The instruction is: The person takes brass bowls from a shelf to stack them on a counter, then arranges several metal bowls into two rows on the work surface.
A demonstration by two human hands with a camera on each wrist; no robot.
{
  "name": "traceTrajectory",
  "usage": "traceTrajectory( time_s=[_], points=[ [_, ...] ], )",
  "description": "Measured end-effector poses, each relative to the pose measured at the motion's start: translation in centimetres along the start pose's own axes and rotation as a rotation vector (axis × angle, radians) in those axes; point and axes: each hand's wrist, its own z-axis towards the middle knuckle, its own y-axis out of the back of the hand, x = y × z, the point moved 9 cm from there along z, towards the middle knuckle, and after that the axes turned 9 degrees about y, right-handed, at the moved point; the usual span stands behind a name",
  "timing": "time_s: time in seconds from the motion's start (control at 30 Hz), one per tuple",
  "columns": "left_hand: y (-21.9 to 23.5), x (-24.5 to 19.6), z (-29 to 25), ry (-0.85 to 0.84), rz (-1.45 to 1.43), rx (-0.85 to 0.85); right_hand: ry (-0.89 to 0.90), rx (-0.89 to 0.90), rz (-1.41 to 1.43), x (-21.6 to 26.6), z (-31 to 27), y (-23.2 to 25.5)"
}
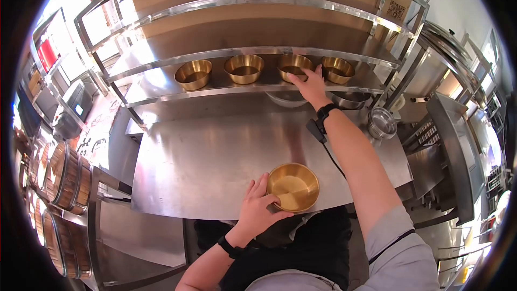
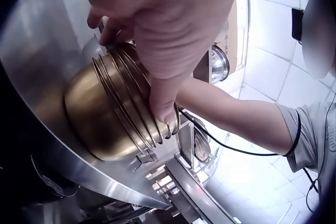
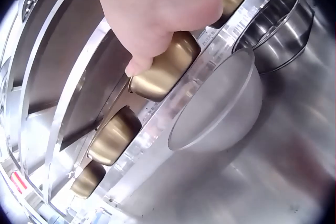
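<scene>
A nested stack of gold-coloured metal bowls [image 1: 293, 187] stands near the table's front edge; several rims show in the left wrist view. My left hand [image 1: 257, 203] grips its left side, the thumb [image 2: 163, 106] lying over the rims. Up on the low shelf, four matching bowls form a row. My right hand [image 1: 309, 85] holds the third bowl from the left [image 3: 167, 71] at its near side, thumb at the rim. Left of it are the second bowl [image 1: 244, 70] and the first bowl [image 1: 193, 75]. The rightmost bowl [image 1: 338, 70] sits close beside my right fingers.
Beneath the shelf are a pale, translucent-looking bowl [image 3: 223, 113] and a steel pan [image 3: 275, 32]. Small steel bowls [image 1: 382, 123] stand at the table's right. Wooden buckets [image 1: 67, 178] are at far left. A black cable [image 1: 335, 160] hangs from my right wrist.
</scene>
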Motion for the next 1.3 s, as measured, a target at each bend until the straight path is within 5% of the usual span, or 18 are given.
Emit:
traceTrajectory(
  time_s=[0.07,0.23,0.3,0.37,0.53,0.77,0.97,1.1,1.3],
  points=[
    [0.0,0.0,0.1,0.038,-0.034,0.006,-0.019,-0.081,-0.112,1.6,-0.4,1.4],
    [0.6,0.1,0.4,0.080,-0.154,0.027,0.085,-0.081,0.408,2.6,-7.6,6.0],
    [2.0,0.2,0.9,0.088,-0.262,-0.013,-0.065,0.024,0.645,1.0,-13.6,7.0],
    [4.0,0.2,1.7,0.078,-0.400,-0.087,-0.050,0.113,0.530,2.5,-19.8,9.8],
    [16.5,0.6,8.1,-0.091,-0.124,-0.512,0.211,0.469,0.234,9.8,-29.6,12.9],
    [28.8,4.9,22.1,-0.065,0.283,-0.918,0.361,0.481,0.217,10.7,-31.1,12.2],
    [31.4,10.5,29.9,0.154,0.309,-0.825,0.433,0.479,0.062,12.0,-31.1,12.6],
    [31.4,12.4,31.7,0.326,0.266,-0.709,0.315,0.471,0.175,11.8,-30.6,12.6],
    [29.0,8.7,27.1,0.035,0.379,-0.942,0.140,0.443,0.394,11.2,-27.3,13.9]
  ],
)
